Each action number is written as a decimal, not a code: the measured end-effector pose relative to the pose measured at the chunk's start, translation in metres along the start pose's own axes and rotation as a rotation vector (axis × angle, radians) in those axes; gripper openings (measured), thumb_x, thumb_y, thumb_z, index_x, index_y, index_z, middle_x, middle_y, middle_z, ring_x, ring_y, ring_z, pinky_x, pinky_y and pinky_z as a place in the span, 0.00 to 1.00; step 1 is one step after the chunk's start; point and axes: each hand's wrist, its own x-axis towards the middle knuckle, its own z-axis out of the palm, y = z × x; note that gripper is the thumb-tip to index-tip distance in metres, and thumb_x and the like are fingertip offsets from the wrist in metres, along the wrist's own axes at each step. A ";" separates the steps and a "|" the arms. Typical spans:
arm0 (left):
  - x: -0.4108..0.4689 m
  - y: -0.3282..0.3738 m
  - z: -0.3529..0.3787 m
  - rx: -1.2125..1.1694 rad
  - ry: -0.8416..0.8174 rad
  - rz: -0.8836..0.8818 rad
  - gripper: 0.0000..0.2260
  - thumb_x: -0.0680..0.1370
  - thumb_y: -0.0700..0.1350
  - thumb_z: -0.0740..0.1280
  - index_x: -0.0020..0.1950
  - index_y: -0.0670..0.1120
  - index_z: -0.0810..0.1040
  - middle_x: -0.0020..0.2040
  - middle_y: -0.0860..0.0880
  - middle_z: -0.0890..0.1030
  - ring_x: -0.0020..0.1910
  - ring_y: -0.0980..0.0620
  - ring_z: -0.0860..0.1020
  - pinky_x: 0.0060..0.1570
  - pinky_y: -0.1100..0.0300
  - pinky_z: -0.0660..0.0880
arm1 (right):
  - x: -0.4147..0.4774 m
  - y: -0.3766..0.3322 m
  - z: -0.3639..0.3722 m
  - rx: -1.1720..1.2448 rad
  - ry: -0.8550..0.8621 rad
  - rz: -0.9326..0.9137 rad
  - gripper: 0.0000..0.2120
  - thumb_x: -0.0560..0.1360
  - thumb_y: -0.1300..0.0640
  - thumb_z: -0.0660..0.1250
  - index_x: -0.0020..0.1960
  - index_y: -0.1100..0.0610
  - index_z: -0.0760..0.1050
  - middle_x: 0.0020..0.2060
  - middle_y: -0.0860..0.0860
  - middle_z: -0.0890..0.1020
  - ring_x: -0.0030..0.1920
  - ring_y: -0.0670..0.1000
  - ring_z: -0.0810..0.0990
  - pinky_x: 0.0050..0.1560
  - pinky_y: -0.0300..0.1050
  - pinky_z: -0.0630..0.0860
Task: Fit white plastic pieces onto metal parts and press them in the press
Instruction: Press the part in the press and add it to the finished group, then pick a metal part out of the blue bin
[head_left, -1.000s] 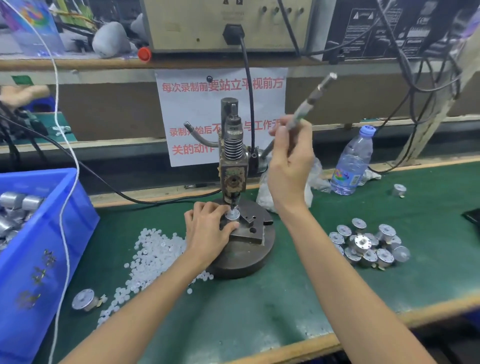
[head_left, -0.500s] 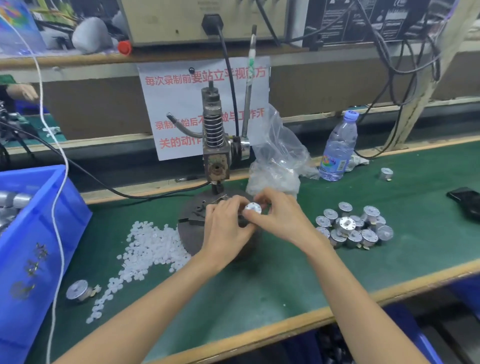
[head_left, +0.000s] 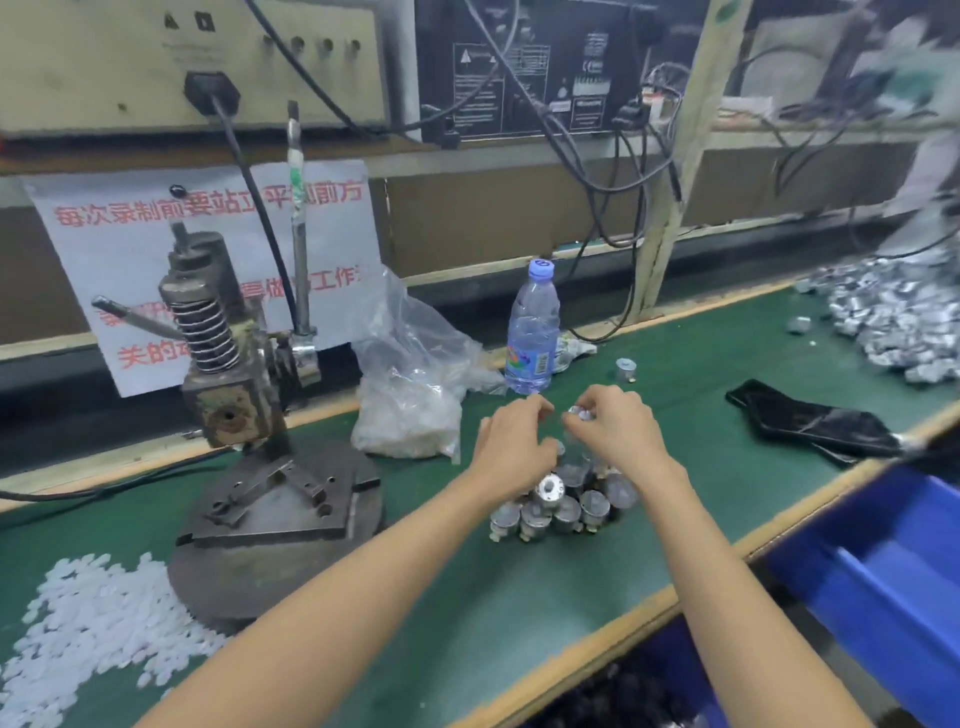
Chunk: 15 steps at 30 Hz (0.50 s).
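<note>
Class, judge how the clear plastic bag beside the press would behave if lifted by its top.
The clear plastic bag looks thin and crumpled, so probably floppy. White pieces fill its bottom, so it would likely sag there.

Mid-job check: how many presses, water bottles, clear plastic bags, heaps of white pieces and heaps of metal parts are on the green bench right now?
Press: 1
Water bottle: 1
Clear plastic bag: 1
Heap of white pieces: 1
Heaps of metal parts: 2
Total: 6
</note>
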 end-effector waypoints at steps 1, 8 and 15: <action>0.006 0.003 0.004 0.004 -0.015 -0.014 0.18 0.74 0.42 0.64 0.64 0.44 0.71 0.61 0.47 0.76 0.61 0.48 0.73 0.64 0.51 0.66 | 0.006 0.006 0.001 -0.035 0.003 -0.003 0.16 0.73 0.49 0.65 0.57 0.56 0.76 0.52 0.56 0.81 0.54 0.59 0.77 0.51 0.49 0.72; 0.020 -0.004 0.018 0.120 -0.030 -0.026 0.17 0.75 0.44 0.63 0.64 0.47 0.72 0.61 0.49 0.76 0.61 0.48 0.72 0.60 0.54 0.63 | 0.034 0.006 0.025 -0.219 -0.133 0.008 0.14 0.74 0.54 0.63 0.57 0.57 0.73 0.56 0.58 0.78 0.56 0.60 0.76 0.51 0.48 0.70; 0.016 -0.013 0.002 0.135 -0.003 -0.008 0.17 0.76 0.43 0.62 0.65 0.46 0.70 0.62 0.49 0.75 0.62 0.49 0.71 0.63 0.55 0.62 | 0.029 0.002 0.024 -0.209 -0.107 0.023 0.13 0.75 0.53 0.62 0.56 0.58 0.73 0.55 0.57 0.78 0.55 0.61 0.77 0.51 0.49 0.71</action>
